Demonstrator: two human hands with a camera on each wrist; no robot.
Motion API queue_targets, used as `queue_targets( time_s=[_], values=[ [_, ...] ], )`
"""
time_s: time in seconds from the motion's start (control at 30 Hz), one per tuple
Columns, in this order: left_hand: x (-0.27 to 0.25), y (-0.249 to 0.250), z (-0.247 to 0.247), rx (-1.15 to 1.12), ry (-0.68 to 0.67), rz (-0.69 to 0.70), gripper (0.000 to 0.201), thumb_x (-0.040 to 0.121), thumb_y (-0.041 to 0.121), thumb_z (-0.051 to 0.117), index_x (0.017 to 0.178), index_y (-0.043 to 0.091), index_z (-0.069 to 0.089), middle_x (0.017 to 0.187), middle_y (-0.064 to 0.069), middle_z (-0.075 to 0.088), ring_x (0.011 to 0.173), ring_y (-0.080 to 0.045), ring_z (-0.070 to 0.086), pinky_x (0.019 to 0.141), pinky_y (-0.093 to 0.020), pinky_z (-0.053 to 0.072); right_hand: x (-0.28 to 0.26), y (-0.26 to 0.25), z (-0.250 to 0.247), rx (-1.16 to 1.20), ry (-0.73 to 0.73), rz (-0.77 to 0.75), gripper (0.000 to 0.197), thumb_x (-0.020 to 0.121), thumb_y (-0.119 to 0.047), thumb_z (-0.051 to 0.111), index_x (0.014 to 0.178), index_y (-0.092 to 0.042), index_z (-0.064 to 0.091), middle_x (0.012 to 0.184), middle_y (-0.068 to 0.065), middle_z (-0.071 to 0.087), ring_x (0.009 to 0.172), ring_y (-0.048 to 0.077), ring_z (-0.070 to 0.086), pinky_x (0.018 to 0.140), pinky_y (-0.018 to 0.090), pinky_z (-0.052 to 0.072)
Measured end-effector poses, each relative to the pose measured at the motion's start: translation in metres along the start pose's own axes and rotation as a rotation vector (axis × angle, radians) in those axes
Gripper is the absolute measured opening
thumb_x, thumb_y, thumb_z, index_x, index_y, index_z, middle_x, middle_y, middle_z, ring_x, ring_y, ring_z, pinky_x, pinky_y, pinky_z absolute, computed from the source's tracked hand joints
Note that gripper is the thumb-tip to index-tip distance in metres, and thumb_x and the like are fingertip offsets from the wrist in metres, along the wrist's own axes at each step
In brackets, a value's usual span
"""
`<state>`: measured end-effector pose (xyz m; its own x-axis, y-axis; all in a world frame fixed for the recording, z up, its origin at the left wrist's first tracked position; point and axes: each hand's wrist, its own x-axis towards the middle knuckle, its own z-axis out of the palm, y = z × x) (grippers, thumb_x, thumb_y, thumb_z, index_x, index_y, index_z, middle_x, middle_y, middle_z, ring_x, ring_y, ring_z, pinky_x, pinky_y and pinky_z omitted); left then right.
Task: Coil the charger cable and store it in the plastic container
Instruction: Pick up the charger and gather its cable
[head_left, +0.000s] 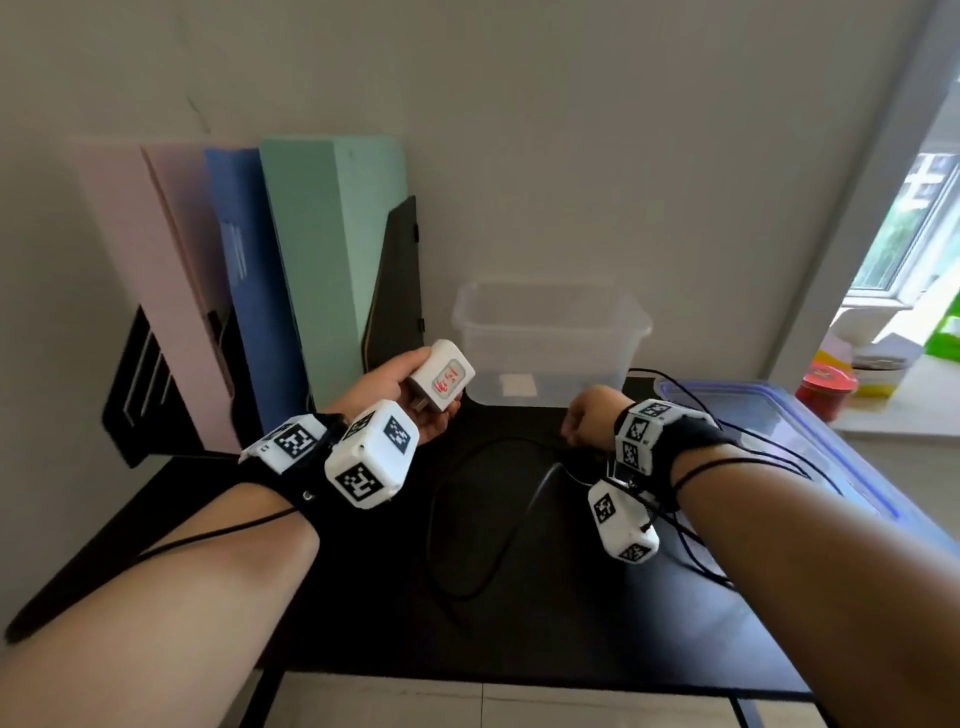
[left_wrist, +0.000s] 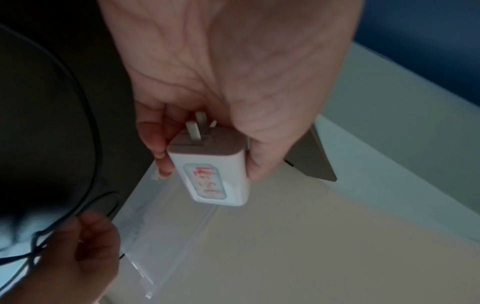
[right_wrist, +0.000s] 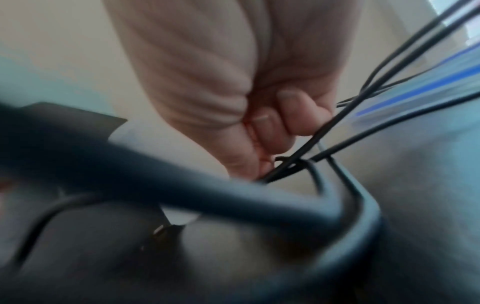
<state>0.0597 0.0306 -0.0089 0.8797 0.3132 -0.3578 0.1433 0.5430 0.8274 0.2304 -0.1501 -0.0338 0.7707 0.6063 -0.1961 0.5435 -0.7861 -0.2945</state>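
Observation:
My left hand (head_left: 402, 387) grips a white charger plug (head_left: 445, 381) with a red-marked label, held in the air just left of the clear plastic container (head_left: 550, 332). In the left wrist view my fingers (left_wrist: 155, 142) and thumb clamp the plug (left_wrist: 218, 181) near its prongs. Its black cable (head_left: 470, 525) lies in loose loops on the black table (head_left: 363, 597). My right hand (head_left: 584, 418) is down at the table and pinches a strand of that cable (right_wrist: 283, 170) between thumb and fingers (right_wrist: 272, 131). The container stands open at the back.
Pink, blue and green folders (head_left: 311, 249) stand in a black rack at the back left. A blue-rimmed lid (head_left: 779, 431) lies at the right, crossed by thin sensor wires. A red tin (head_left: 826, 392) sits on the windowsill. The table's front edge (head_left: 519, 675) is near.

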Motion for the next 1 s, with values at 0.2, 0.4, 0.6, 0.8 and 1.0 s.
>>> queue_targets(
  time_s=[0.2, 0.4, 0.6, 0.8, 1.0],
  values=[
    [0.012, -0.006, 0.012, 0.004, -0.01, -0.016, 0.044, 0.09, 0.044, 0.048, 0.108, 0.006, 0.06, 0.089, -0.014, 0.063, 0.077, -0.021, 0.059, 0.063, -0.03, 0.053, -0.009, 0.013, -0.028, 0.582, 0.114, -0.15, 0.024, 0.086, 0.002, 0.059, 0.072, -0.017, 0.054, 0.086, 0.013, 0.066, 0.069, 0.007, 0.059, 0.054, 0.011, 0.041],
    [0.022, -0.014, 0.013, 0.11, -0.097, -0.089, 0.038, 0.087, 0.05, 0.049, 0.105, 0.018, 0.061, 0.104, -0.006, 0.071, 0.11, -0.025, 0.061, 0.081, -0.063, 0.041, -0.024, 0.019, -0.042, 0.87, 0.016, -0.151, 0.024, 0.089, 0.011, 0.048, 0.099, -0.01, 0.052, 0.086, 0.004, 0.063, 0.062, 0.012, 0.054, 0.044, 0.012, 0.046],
    [0.03, -0.017, 0.023, -0.031, -0.001, 0.069, 0.038, 0.093, 0.041, 0.045, 0.107, 0.01, 0.06, 0.091, -0.011, 0.07, 0.09, -0.022, 0.065, 0.103, -0.047, 0.038, -0.041, 0.035, -0.053, 0.823, -0.064, -0.175, 0.025, 0.089, 0.003, 0.054, 0.101, -0.017, 0.063, 0.102, -0.003, 0.065, 0.081, 0.009, 0.063, 0.064, 0.015, 0.054],
    [0.012, 0.019, 0.051, -0.249, -0.045, 0.305, 0.037, 0.093, 0.042, 0.04, 0.09, 0.012, 0.062, 0.063, -0.007, 0.074, 0.076, -0.022, 0.067, 0.111, -0.049, 0.028, -0.064, 0.062, -0.083, 0.804, 0.004, -0.16, 0.023, 0.086, 0.003, 0.06, 0.085, -0.018, 0.069, 0.076, -0.005, 0.074, 0.063, 0.006, 0.067, 0.063, 0.017, 0.052],
    [-0.005, 0.04, 0.075, -0.28, -0.091, 0.432, 0.035, 0.093, 0.042, 0.04, 0.087, 0.015, 0.061, 0.064, -0.003, 0.074, 0.061, -0.018, 0.071, 0.102, -0.043, 0.036, -0.082, 0.072, -0.09, 0.694, 0.056, -0.159, 0.01, 0.082, -0.005, 0.068, 0.078, -0.015, 0.07, 0.06, -0.006, 0.07, 0.05, 0.001, 0.059, 0.044, 0.011, 0.038]
  ],
)
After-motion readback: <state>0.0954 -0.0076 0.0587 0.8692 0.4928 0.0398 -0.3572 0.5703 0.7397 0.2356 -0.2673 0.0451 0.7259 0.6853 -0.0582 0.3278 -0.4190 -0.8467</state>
